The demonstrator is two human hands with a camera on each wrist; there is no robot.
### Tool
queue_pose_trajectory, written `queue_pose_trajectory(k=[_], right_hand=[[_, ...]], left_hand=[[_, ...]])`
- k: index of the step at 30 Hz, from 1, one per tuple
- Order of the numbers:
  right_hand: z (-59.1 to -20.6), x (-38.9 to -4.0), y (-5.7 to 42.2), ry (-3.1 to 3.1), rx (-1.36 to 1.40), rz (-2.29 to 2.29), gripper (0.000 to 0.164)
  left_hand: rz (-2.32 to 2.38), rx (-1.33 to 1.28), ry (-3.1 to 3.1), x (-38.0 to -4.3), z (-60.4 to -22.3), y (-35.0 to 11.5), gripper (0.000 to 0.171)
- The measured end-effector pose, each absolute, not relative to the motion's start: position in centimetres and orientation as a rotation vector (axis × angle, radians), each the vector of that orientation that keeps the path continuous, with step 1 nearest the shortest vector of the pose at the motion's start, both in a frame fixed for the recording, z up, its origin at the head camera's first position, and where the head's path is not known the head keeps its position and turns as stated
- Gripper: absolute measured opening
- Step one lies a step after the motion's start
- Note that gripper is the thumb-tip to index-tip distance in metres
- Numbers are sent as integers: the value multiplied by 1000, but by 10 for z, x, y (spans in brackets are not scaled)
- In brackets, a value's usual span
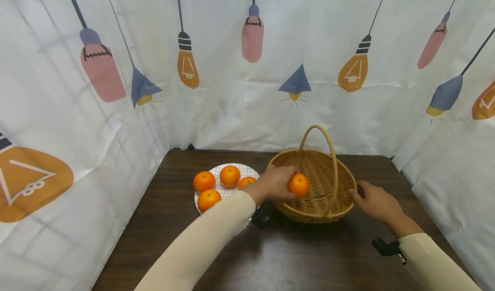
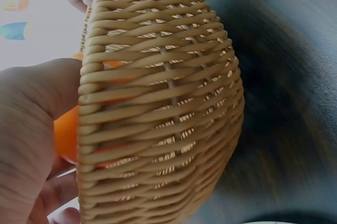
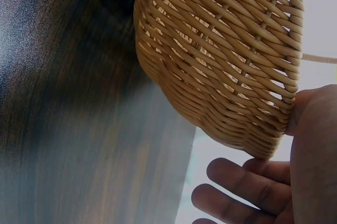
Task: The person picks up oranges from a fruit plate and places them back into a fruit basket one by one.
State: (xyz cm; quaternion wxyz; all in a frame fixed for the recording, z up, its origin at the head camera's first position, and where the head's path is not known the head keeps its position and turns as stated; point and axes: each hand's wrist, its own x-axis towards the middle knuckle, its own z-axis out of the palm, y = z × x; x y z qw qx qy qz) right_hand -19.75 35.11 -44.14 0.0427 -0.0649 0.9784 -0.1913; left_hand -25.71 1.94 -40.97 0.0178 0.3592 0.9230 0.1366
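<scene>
My left hand (image 1: 276, 183) grips an orange (image 1: 298, 185) just inside the left rim of a wicker basket (image 1: 309, 205). In the left wrist view, the basket's woven side (image 2: 163, 97) hides much of that orange (image 2: 66, 134). At the basket's right rim is my right hand (image 1: 377, 203), pinching the edge. The right wrist view shows its thumb at the rim and a finger against the outside of the weave (image 3: 226, 76), the other fingers (image 3: 247, 187) spread below. Left of the basket, a white plate with a grid pattern (image 1: 247, 170) bears several oranges (image 1: 230, 176), one partly behind my left forearm.
The basket's tall arched handle (image 1: 333, 170) rises over its middle. Everything stands on a dark wooden table (image 1: 294, 256). White curtains printed with lamps (image 1: 232, 110) hang close behind the table and on both sides.
</scene>
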Motion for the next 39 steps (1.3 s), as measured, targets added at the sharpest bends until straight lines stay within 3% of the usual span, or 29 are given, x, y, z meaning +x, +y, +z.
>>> queue_pose_trajectory(k=[11, 33, 39], right_hand=[[-440, -197, 353, 2983, -178, -586, 74], [-443, -199, 353, 2986, -180, -603, 72], [-444, -200, 354, 2997, -200, -616, 72]], left_hand=[[337, 1082, 2799, -259, -414, 36, 60], [103, 1032, 2797, -255, -420, 56, 68], [-8, 998, 2774, -256, -421, 58, 86]])
